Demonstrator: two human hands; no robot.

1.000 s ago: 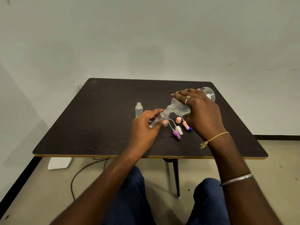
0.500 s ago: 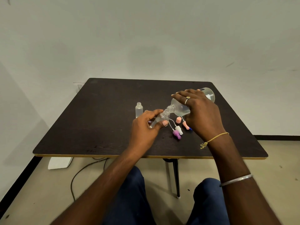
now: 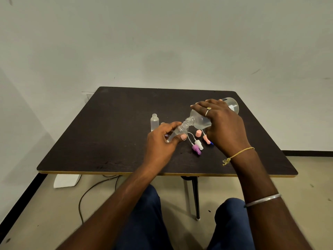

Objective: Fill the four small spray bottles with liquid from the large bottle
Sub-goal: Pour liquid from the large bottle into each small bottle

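Note:
My right hand (image 3: 223,127) grips the large clear bottle (image 3: 200,121), tipped on its side with its neck pointing left and down. Its mouth meets the open neck of a small clear spray bottle (image 3: 182,129), which my left hand (image 3: 162,143) holds tilted between thumb and fingers. A second small bottle (image 3: 154,121) stands upright and uncapped just left of my left hand. The top of another small bottle (image 3: 162,123) peeks out behind my left fingers. Loose spray tops lie on the table: purple (image 3: 196,149), white (image 3: 198,144) and pink (image 3: 206,138).
A pink cap (image 3: 198,133) stands under the large bottle. The dark square table (image 3: 108,141) has a yellow front edge. Beneath it are a metal leg (image 3: 195,197), a cable (image 3: 90,192) and a white object (image 3: 66,180) on the floor. My knees sit below the table edge.
Almost nothing has moved. Both hands keep their hold, with the large bottle's mouth staying at the small bottle's neck.

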